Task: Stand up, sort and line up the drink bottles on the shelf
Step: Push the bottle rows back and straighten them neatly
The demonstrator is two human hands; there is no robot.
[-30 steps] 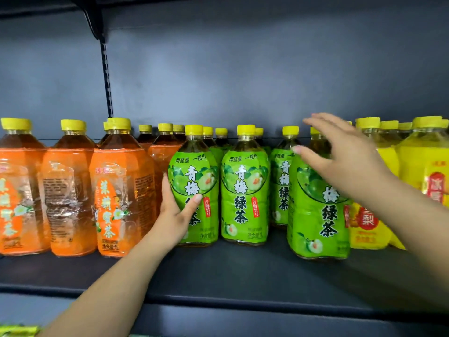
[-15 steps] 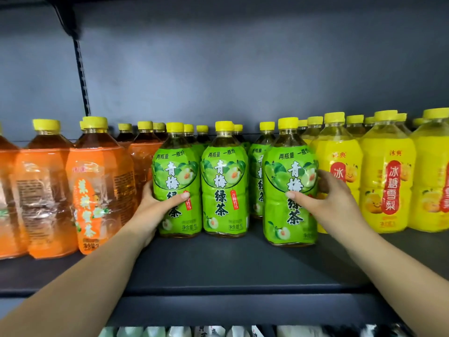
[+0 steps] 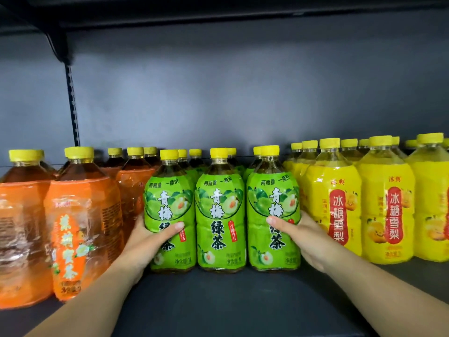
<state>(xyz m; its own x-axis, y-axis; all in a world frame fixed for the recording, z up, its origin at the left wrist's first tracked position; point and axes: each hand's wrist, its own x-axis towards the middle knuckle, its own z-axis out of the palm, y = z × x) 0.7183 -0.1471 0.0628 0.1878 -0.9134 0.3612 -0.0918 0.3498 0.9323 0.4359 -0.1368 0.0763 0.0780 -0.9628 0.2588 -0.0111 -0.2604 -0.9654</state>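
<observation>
Three green-label tea bottles stand upright side by side at the front of the dark shelf [image 3: 218, 302]. My left hand [image 3: 148, 239] grips the left green bottle [image 3: 168, 198] from its left side, thumb across the label. The middle green bottle [image 3: 220, 215] stands untouched between them. My right hand [image 3: 301, 237] grips the right green bottle [image 3: 273, 198] from its right side. More green bottles stand in rows behind, mostly hidden.
Orange-label bottles [image 3: 80, 222] fill the shelf's left part, standing further forward than the green ones. Yellow-label bottles [image 3: 386, 210] fill the right part in rows. A slotted upright [image 3: 74, 113] runs up the grey back wall. The shelf above hangs overhead.
The right green bottle has moved back and left, into line with the other two green bottles. My right hand went from above it to gripping its side. The view has shifted.
</observation>
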